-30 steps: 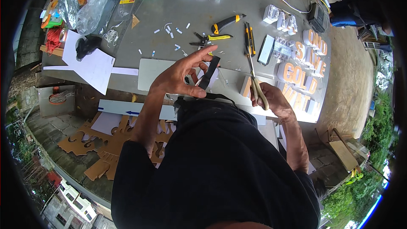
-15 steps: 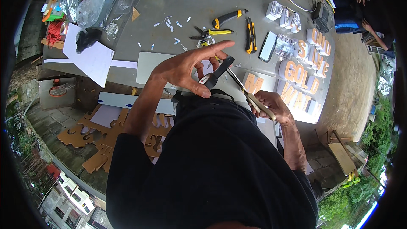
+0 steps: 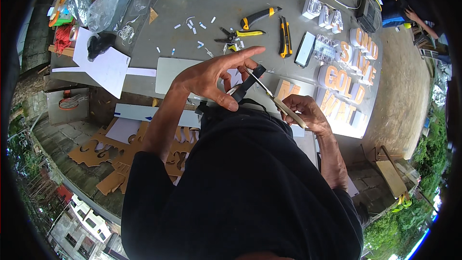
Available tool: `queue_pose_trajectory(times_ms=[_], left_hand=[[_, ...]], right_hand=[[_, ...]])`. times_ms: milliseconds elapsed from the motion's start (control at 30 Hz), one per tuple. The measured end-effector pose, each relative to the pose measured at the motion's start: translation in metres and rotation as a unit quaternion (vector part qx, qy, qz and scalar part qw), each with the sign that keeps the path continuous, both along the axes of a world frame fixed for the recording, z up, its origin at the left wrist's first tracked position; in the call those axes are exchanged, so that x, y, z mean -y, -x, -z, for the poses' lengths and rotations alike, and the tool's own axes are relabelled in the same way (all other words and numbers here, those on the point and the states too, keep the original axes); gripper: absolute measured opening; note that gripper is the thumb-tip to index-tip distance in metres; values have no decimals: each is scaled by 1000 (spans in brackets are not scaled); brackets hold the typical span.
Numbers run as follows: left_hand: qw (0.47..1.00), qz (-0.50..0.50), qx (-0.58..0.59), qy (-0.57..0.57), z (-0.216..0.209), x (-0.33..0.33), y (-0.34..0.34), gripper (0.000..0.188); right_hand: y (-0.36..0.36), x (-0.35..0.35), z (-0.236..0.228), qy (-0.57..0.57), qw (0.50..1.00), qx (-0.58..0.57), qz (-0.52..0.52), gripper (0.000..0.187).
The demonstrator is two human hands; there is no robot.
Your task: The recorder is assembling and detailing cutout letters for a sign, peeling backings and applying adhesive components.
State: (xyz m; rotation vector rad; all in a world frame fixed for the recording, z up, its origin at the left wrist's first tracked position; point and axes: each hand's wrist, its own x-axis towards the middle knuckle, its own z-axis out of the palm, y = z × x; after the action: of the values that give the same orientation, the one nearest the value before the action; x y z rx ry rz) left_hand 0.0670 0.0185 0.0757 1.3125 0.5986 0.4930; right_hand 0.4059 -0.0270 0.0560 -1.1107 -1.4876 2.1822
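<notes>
My left hand (image 3: 207, 79) is closed around a roll of black tape (image 3: 239, 92), its index finger stretched out above. A short black strip leads from the roll up to the scissors' blades. In my right hand (image 3: 308, 113) are scissors (image 3: 287, 111) with cream handles, seen nearly edge-on. Their tips reach between the tape strip and my left fingers; the exact contact is hidden. Beneath lies a pale board (image 3: 166, 74) at the table's near edge. Beside the scissors stands a light block letter (image 3: 287, 90) with an orange-brown face.
The grey table (image 3: 207, 0) bears yellow-black pliers (image 3: 240, 34), cutters (image 3: 285, 38), a phone (image 3: 305, 50) and white scraps. Block letters (image 3: 337, 79) fill the right side. Plastic bags (image 3: 103, 7) lie far left. Cut cardboard (image 3: 108, 151) sits below left. Another person (image 3: 409, 5) is at far right.
My right hand has moved slightly up, and the scissors have shifted up and left, their tips now at the tape strip. My left hand has hardly moved.
</notes>
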Motion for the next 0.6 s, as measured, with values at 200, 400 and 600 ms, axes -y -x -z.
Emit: queue_pose_trajectory(times_ms=[200, 400, 600], left_hand=[[999, -10, -22, 25, -5, 1, -3, 133], [1000, 6, -7, 6, 3, 1, 1, 131], [996, 9, -91, -20, 3, -2, 8, 135]], right_hand=[[2, -1, 0, -1, 1000, 24, -9, 23], [5, 0, -6, 6, 997, 76, -6, 19], [-4, -3, 6, -196, 967, 124, -105, 34]])
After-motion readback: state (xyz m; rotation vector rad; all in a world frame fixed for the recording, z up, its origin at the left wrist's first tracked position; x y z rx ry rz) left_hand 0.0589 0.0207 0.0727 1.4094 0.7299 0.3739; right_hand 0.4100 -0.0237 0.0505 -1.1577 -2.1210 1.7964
